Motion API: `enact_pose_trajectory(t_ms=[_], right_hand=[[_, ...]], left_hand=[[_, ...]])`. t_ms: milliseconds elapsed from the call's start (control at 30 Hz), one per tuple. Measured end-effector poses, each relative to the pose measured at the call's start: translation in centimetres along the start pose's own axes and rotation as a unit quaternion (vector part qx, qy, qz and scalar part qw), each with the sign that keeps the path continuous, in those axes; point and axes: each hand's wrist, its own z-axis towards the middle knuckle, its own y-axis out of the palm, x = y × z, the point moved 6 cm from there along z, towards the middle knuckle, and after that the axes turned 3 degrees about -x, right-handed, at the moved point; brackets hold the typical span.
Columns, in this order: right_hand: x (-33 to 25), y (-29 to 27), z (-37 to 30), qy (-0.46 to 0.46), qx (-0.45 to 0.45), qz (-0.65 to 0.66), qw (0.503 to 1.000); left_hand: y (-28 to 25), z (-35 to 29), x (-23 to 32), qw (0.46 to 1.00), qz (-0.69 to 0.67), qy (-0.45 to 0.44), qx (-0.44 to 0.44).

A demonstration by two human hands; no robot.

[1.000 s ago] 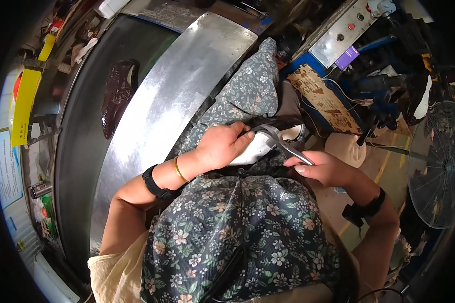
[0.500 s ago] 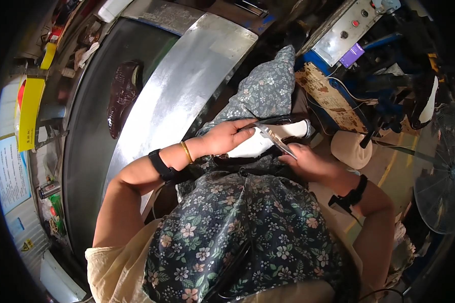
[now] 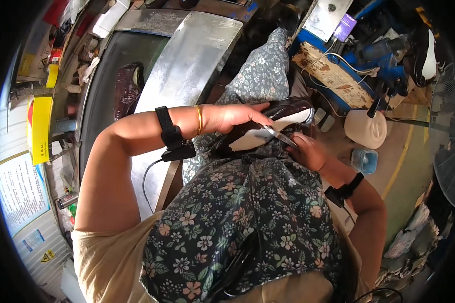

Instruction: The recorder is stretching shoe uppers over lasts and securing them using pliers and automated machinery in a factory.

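A glossy dark brown shoe (image 3: 288,105) lies sideways on my lap, its white underside (image 3: 255,137) turned partly toward me. My left hand (image 3: 230,117) reaches over it and holds it, thumb and forefinger showing on the shoe; the other fingers are mostly hidden. In my right hand (image 3: 309,152) is a thin, flat metal hand tool (image 3: 280,135), closed in the fingers. The tool lies slantwise over the white underside, its far end by my left fingertips. Whether it has a cutting edge I cannot tell.
At left runs a dark conveyor belt (image 3: 102,86) with another brown shoe (image 3: 128,91), beside a shiny metal ledge (image 3: 182,60). A blue-framed machine (image 3: 333,76) stands at far right. A cream plastic container (image 3: 364,130), a small blue tub (image 3: 365,160) and a fan (image 3: 449,171) are at right.
The shoe has tilted, showing more of its dark glossy side and less white. My left hand has shifted rightward across it. My head view has moved, bringing the blue tub into sight.
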Motion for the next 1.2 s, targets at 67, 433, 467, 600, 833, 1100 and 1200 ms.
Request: enact_pose_trajectory(t_ms=[67, 433, 467, 600, 833, 1100, 1200], right_hand=[[0.0, -0.2, -0.8, -0.005, 0.004, 0.011, 1.0], [-7.0, -5.1, -2.7, 0.019, 0.002, 0.123, 0.992], [-6.2, -4.5, -1.8, 0.102, 0.011, 0.129, 0.986], [-5.4, -2.9, 1.5, 0.137, -0.042, 0.161, 0.977], [-6.4, -3.1, 2.8, 0.084, -0.074, 0.169, 0.979], [-9.5, -3.5, 6.4, 0.019, -0.125, 0.034, 0.991], [-9.8, -5.7, 7.4, 0.03, -0.074, 0.145, 0.986]], left_hand=[[0.8, 0.1, 0.3, 0.997, 0.004, 0.066, 0.027], [1.0, -0.6, 0.6, 0.89, 0.394, 0.16, 0.168], [0.7, -0.7, 0.5, 0.861, 0.452, 0.132, 0.192], [-0.3, -2.1, -0.6, 0.874, 0.416, 0.094, 0.234], [-0.3, -3.7, -3.4, 0.955, 0.137, 0.258, 0.057], [-1.3, -4.7, -3.6, 0.97, 0.028, 0.226, 0.083], [-1.9, -10.9, -3.1, 0.941, -0.126, 0.302, 0.09]])
